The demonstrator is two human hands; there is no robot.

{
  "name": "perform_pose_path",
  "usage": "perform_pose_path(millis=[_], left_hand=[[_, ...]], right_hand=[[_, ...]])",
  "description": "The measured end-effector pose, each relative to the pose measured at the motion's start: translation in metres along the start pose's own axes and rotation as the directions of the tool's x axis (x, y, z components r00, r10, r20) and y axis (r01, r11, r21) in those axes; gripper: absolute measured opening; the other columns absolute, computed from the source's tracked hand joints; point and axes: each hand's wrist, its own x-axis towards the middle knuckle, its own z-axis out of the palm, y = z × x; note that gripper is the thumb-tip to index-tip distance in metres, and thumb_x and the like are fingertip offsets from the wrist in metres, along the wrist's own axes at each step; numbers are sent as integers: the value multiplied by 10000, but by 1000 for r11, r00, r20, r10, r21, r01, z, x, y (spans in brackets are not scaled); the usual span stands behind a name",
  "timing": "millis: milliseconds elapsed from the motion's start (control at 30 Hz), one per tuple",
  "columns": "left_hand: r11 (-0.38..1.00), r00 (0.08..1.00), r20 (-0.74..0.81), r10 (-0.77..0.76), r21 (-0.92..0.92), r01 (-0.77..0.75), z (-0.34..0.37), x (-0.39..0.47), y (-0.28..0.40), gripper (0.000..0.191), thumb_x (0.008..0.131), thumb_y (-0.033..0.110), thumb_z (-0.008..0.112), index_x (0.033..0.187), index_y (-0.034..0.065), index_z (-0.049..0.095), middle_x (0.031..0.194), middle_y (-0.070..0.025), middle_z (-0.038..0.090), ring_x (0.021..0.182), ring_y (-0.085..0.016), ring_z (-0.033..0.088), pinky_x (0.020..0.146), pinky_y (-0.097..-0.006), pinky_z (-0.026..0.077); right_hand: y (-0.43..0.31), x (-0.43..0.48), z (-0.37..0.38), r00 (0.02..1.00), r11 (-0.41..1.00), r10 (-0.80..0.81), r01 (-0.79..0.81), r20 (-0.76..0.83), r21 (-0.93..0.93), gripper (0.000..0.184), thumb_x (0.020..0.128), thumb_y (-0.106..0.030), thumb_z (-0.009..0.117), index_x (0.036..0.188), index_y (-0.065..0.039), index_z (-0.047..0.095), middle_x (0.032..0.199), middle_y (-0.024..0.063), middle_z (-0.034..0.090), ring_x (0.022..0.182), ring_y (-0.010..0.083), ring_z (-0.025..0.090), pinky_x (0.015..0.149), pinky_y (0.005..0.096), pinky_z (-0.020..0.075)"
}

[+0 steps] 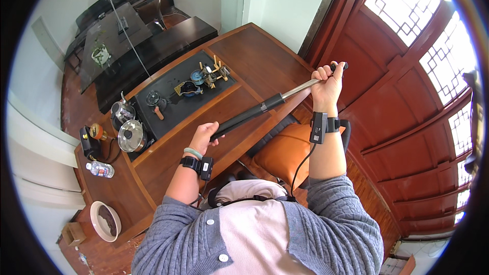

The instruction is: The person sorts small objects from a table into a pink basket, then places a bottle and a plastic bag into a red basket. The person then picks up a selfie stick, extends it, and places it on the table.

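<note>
Both hands hold a black telescopic stick (pixel 246 114) slantwise in front of my body, above the near edge of the wooden tea table. My left hand (pixel 202 137) grips the thick black lower end. My right hand (pixel 327 86), higher and farther right, is closed around the upper end of its bare metal shaft (pixel 300 89). A small black fitting (pixel 345 66) sticks out past the right thumb. The part of the stick inside each fist is hidden.
The tea table (pixel 252 51) carries a dark tea tray (pixel 175 109) with teaware, a steel kettle (pixel 121 112), a lidded pot (pixel 131 137) and a plastic bottle (pixel 100 169). A cream basin (pixel 95 224) stands at lower left. An orange cushion (pixel 284 152) rests on a chair; red panelled doors (pixel 386 84) stand right.
</note>
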Motion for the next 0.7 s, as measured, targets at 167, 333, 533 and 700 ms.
perform_pose_path(millis=[167,333,533,700], left_hand=[[909,971,227,-71,416,-31,15,-15,10,223,713,113,777,860,42,625,706,11,573,603,-74,529,521,-219,441],[692,966,187,180,674,-259,28,-28,12,211,704,123,745,833,2,630,651,-45,569,606,-128,535,575,-295,450],[633,916,171,363,676,-377,13,-28,32,194,685,94,737,815,-1,631,670,-28,554,627,-116,516,595,-294,440],[832,951,68,302,469,-298,5,-21,45,240,703,38,775,915,4,668,764,7,623,677,-93,575,629,-241,467]], right_hand=[[-7,1,-5,1000,1000,28,-28,-1,8,280,954,-380,574,863,-117,544,612,-42,321,525,74,302,492,217,280],[-25,-5,3,988,990,141,-142,61,4,300,942,-384,593,825,-112,553,636,-28,401,560,87,389,513,236,352],[-35,-5,3,975,957,-218,207,-32,-202,193,912,-279,661,938,-112,568,803,34,588,735,162,578,601,285,481],[-31,-4,-17,895,811,-433,338,-102,-478,182,905,-187,668,989,-75,552,856,53,612,759,157,604,630,299,508]])
